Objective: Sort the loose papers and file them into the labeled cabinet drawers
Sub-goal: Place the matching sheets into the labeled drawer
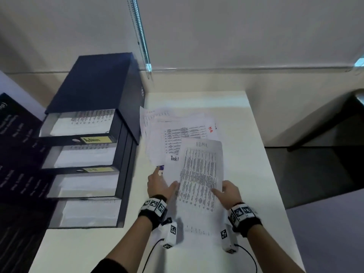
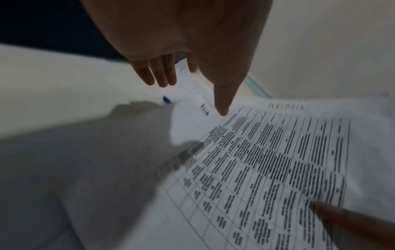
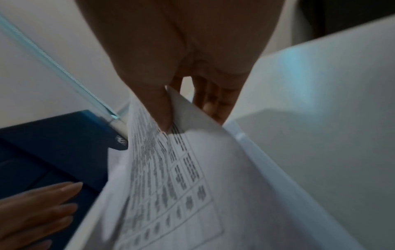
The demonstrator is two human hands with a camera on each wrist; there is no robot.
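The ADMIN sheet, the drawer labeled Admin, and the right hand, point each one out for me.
ADMIN sheet [image 1: 199, 174]: head view, middle of its printed table.
Admin drawer [image 1: 98, 139]: head view, yellow label on its front.
right hand [image 1: 228, 191]: head view, back of the hand, pinching the sheet's right edge.

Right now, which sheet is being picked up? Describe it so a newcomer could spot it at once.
On the white desk, right of the dark drawer cabinet, papers lie fanned out. The sheet nearest the person tops them, pinched at its right edge by the right hand. Alone among them, it is headed ADMIN above a dense table.
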